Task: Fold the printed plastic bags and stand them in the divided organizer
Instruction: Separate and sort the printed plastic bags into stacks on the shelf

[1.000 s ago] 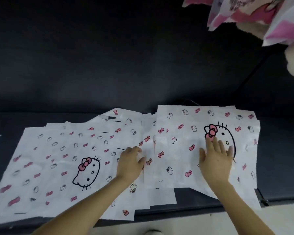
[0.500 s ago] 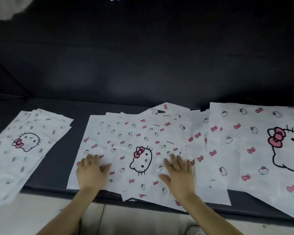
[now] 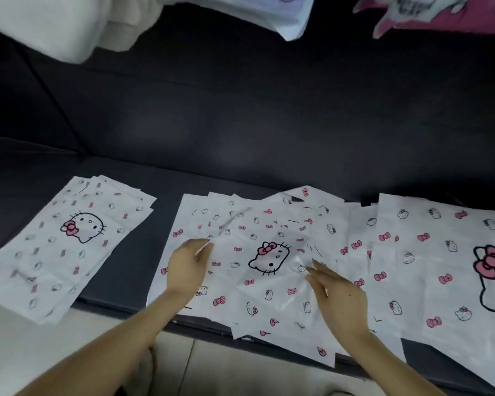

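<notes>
Three spreads of white printed plastic bags with pink bows and cat faces lie on a dark sofa seat [image 3: 160, 178]: a left stack [image 3: 69, 244], a middle pile [image 3: 269, 281] and a right pile [image 3: 440, 267]. My left hand [image 3: 187, 267] pinches the raised, blurred left edge of the middle pile's top bag [image 3: 229, 224]. My right hand [image 3: 337, 298] has its fingers stretched out, tips on the bag's lifted, see-through right part. No organizer is in view.
The dark sofa backrest [image 3: 269, 110] rises behind the bags. White fabric [image 3: 69, 27] and pink printed items [image 3: 440, 15] hang in at the top. Pale floor [image 3: 26, 338] lies below the seat's front edge, which several bags overhang.
The view swung left, then partly back. Both hands left the right pile for the middle one, lay flat on it, and now the left hand lifts the top bag's edge.
</notes>
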### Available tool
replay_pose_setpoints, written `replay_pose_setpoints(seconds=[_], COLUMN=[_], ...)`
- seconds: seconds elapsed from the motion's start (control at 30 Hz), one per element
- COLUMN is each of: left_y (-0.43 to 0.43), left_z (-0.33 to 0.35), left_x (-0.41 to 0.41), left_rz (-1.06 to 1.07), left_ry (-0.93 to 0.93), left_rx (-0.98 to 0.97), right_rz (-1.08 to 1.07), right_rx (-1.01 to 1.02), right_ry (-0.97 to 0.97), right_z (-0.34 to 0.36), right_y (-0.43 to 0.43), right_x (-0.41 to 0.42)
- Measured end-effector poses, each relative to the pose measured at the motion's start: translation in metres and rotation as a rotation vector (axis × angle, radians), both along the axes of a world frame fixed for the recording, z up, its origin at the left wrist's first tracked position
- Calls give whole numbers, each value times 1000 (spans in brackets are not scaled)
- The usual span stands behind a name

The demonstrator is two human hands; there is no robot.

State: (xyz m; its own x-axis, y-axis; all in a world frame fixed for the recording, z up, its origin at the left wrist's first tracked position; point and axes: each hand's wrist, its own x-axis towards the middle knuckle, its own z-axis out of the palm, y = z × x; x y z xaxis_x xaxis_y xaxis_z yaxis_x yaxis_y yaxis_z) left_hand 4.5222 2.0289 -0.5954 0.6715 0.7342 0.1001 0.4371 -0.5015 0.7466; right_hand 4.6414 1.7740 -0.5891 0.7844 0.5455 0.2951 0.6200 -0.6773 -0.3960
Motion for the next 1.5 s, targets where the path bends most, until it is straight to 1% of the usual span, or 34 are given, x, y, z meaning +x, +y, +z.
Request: replay_pose_setpoints(seconds=[0.07, 0.2, 0.27, 0.3, 0.37, 0.43, 0.5, 0.63, 0.7, 0.8, 0.83, 0.87, 0.9, 0.97, 1.0, 1.03, 1.07, 1.13, 1.2, 1.27, 1.37, 1.43, 1.5], left_y=[18, 58, 80, 91, 110, 128, 144, 174, 188, 197, 199, 199, 200, 201, 203, 204, 206, 211, 218, 225, 226, 223, 220], left_z=[25, 65, 75, 77, 75, 67, 59, 45, 38, 27, 23, 17, 11, -3, -9, -17, -25, -39, -49, -61, -77, -77, -74], left_x=[3, -10, -30, -42, -69, -96, -120, -160, -177, -197, -201, -204, -206, -207, -205, -203, -200, -191, -179, -169, -160, -156, -151], left_rz=[-88, -278, -325, -300, -172, -28, 88, 287, 352, 384, 398, 423, 466, 530, 507, 455, 384, 222, 66, -41, -68, -39, -25], left_ry=[-16, -3, -5, -22, -57, -75, -71, -56, -66, -87, -66, -8, 104, 408, 522, 580, 596, 564, 558, 607, 708, 758, 760], left_rx=[74, 322, 376, 377, 347, 323, 322, 405, 485, 589, 611, 622, 621, 552, 502, 477, 474, 503, 509, 494, 428, 379, 351], right_rz=[30, 101, 142, 174, 240, 277, 282, 334, 370, 387, 396, 412, 432, 503, 548, 593, 630, 674, 695, 690, 620, 556, 475], right_rx=[-18, -41, -39, -27, -9, -8, 1, 69, 169, 323, 342, 342, 326, 259, 214, 164, 119, 76, 81, 95, 90, 63, 47], right_ry=[-15, -11, -65, -106, -175, -188, -126, 37, 166, 336, 367, 390, 401, 373, 351, 334, 322, 318, 334, 364, 402, 375, 326], right_z=[16, 37, 45, 48, 53, 53, 48, 32, 27, 16, 11, 6, 0, -11, -17, -23, -27, -32, -32, -30, -29, -32, -34], right_y=[11, 45, 70, 84, 114, 148, 185, 264, 300, 345, 359, 372, 385, 407, 417, 425, 432, 442, 449, 454, 448, 432, 403], right_x=[5, 11, 8, 5, -3, -10, -19, -40, -47, -55, -57, -59, -61, -63, -63, -62, -62, -58, -55, -53, -50, -46, -39])
